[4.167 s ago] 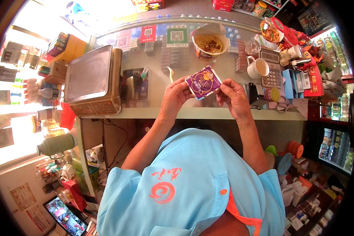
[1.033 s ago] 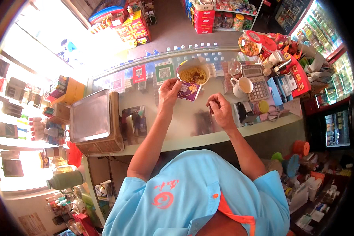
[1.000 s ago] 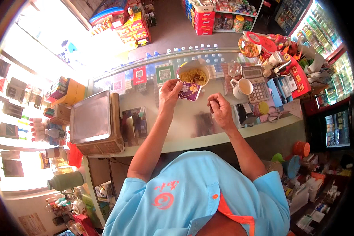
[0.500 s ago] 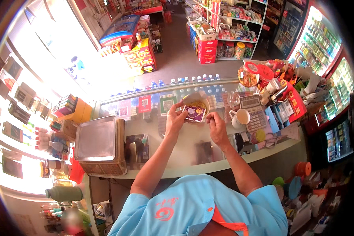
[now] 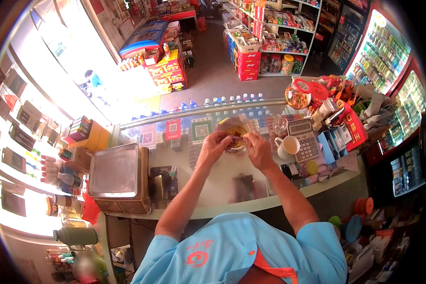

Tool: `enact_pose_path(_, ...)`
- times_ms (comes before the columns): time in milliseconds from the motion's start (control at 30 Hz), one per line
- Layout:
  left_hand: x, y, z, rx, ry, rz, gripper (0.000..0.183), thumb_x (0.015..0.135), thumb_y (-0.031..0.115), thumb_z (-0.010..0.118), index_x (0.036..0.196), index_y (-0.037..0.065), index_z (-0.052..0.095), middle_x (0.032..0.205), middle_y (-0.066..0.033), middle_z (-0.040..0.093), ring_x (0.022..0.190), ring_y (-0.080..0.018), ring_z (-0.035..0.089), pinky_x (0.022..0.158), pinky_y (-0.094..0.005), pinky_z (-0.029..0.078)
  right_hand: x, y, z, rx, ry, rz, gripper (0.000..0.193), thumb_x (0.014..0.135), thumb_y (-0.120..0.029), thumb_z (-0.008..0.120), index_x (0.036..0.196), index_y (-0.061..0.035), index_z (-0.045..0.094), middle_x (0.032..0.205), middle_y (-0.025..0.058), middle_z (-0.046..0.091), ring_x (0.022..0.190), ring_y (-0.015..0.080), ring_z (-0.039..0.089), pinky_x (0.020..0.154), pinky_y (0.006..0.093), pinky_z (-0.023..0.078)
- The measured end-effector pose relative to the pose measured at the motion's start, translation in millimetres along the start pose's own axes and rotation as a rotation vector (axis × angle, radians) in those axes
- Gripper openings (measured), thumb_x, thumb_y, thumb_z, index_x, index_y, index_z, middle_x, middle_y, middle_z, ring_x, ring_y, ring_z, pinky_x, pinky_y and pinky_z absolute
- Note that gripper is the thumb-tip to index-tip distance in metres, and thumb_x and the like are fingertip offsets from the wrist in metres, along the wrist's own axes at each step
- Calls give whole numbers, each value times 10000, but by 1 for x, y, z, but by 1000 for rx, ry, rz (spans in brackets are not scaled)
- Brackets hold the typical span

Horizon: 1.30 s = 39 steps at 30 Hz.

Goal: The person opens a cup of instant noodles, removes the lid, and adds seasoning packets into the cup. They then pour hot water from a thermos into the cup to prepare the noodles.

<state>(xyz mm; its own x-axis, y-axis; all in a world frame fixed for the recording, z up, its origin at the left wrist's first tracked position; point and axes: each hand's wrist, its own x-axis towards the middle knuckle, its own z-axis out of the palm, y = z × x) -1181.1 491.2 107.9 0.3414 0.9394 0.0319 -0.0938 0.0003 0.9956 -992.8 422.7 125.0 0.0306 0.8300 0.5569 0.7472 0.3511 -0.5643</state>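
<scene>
Nearest the camera is the person's light blue shirt with an orange collar edge, and from it both bare forearms reach forward over the glass counter. The left hand and the right hand meet at a round paper cup of noodles that stands on the counter between them, the fingers of both hands closed on the rim or lid flap at its top. The picture is too small to show whether they pinch the lid alone or the rim too. As a judgement, the work looks well along: the cup's mouth shows yellowish contents, so it seems already open and filled, and what is left appears to be settling or folding the lid over it. The cup stands upright, its long axis vertical and its mouth pointing up towards the camera; the loose flap seems to lie on the far side, though that is hard to read. To the left on the counter sits a wooden box with a flat metal tray on top. Just right of the right hand stands a white mug, and beyond it a grey calculator. Further off a row of blue-capped bottles lines the counter's far edge, and past that lie the shop floor and stocked shelves.
</scene>
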Motion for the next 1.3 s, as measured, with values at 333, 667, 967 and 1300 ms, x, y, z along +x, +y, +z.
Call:
enact_pose_path(333, 14, 31, -6, 628, 157, 372, 215, 907, 167, 652, 988, -14, 734, 805, -216, 707, 722, -376, 692, 700, -428, 542, 32, 11, 13, 127, 13, 36, 99, 957, -144, 588, 961, -48, 611, 880, 188, 636, 874, 431, 603, 728, 497, 471)
enact_pose_path(667, 20, 24, 5, 746, 134, 496, 187, 913, 161, 637, 950, 4, 733, 821, -212, 701, 759, -381, 692, 719, -424, 535, 30, 18, 23, 262, -41, 57, 161, 953, -168, 579, 975, -18, 633, 892, 181, 658, 873, 389, 599, 757, 466, 462)
enact_pose_path(967, 25, 16, -5, 810, 127, 463, 175, 887, 176, 659, 892, 15, 727, 767, -211, 680, 734, -394, 676, 698, -448, 528, 34, 15, 20, 237, -70, 79, 111, 903, -56, 587, 988, -12, 644, 943, 183, 665, 975, 391, 612, 854, 462, 485)
enact_pose_path(1300, 27, 23, 5, 714, 126, 427, 206, 876, 248, 709, 855, 43, 720, 738, -178, 685, 707, -385, 663, 726, -473, 506, 47, 16, 14, 246, -189, -55, 206, 886, -77, 580, 1056, -20, 682, 1021, 187, 702, 991, 385, 640, 890, 446, 480)
